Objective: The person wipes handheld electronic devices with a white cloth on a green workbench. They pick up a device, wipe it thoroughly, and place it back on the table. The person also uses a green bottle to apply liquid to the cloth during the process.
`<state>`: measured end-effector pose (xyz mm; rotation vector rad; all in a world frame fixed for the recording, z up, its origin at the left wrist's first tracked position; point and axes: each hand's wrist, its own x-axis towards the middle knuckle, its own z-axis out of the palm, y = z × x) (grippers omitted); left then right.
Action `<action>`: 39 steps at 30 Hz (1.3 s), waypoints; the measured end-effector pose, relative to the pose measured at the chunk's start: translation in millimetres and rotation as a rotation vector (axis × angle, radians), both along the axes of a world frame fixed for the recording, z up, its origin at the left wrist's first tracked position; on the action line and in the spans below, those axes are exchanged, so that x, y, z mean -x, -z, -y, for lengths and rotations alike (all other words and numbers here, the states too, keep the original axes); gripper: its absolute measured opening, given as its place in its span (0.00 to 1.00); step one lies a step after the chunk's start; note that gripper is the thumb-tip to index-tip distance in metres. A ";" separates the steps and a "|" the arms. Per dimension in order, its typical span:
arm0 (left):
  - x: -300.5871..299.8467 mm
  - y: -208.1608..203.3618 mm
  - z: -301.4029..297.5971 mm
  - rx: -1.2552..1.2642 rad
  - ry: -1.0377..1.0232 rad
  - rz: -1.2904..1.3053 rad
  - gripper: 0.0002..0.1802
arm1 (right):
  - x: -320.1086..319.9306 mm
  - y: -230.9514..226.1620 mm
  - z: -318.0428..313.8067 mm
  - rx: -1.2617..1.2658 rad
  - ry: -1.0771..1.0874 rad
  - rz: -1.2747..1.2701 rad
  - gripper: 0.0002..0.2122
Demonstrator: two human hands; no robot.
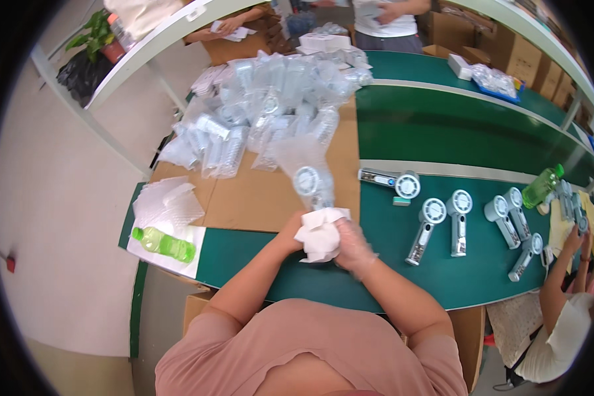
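Near the table's front edge, my left hand (292, 235) is closed at the left side of a crumpled white cloth or paper (321, 236). My right hand (355, 252), in a thin clear glove and slightly blurred, is closed at its right side. Just beyond my hands, a handheld fan (307, 179) with a round head lies inside a clear bubble bag (301, 150). Its lower end reaches down to the white cloth or paper, which hides whether my fingers also touch the fan.
Bagged fans lie piled on the cardboard sheet (244, 198). Unwrapped silver fans (433, 211) spread over the green table (435, 284) at right. Flat bubble bags (168, 203) and a green bottle (164, 244) lie left. A co-worker's hand (577, 241) is far right; an overhead rail (145, 56) crosses above.
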<state>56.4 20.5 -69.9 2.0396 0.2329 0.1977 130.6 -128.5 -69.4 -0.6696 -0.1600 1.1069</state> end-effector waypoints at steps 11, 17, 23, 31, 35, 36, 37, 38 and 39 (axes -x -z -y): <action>0.5 -58.4 10.9 -0.751 -0.419 0.485 0.03 | 3.0 -20.2 1.5 0.450 -0.035 0.693 0.17; 4.7 -48.0 23.7 -0.601 -0.180 0.423 0.01 | -15.3 23.2 -7.0 0.291 -0.179 0.343 0.17; 29.2 -65.1 -6.7 0.444 -0.381 0.223 0.04 | -10.2 -59.3 23.0 0.271 -0.269 0.720 0.16; 75.7 -130.6 -5.6 0.369 -0.174 0.039 0.03 | 22.8 -120.9 34.9 0.103 -0.122 1.772 0.06; 80.6 -141.7 -2.9 0.176 -0.099 -0.035 0.06 | 34.3 -113.6 35.3 0.016 -0.156 1.825 0.05; 79.7 -143.7 -4.1 0.087 -0.083 -0.058 0.07 | 35.1 -112.9 35.6 -0.043 -0.156 1.824 0.06; 78.9 -146.6 -4.6 0.136 -0.070 -0.057 0.08 | 37.8 -129.0 45.2 -0.017 -0.196 1.854 0.06; 77.9 -149.7 -4.7 0.186 -0.056 -0.057 0.08 | 35.7 -130.0 43.0 -0.035 -0.146 1.842 0.07; 79.4 -149.0 -2.9 0.242 -0.043 -0.070 0.09 | 36.1 -129.0 43.0 -0.049 -0.104 1.815 0.07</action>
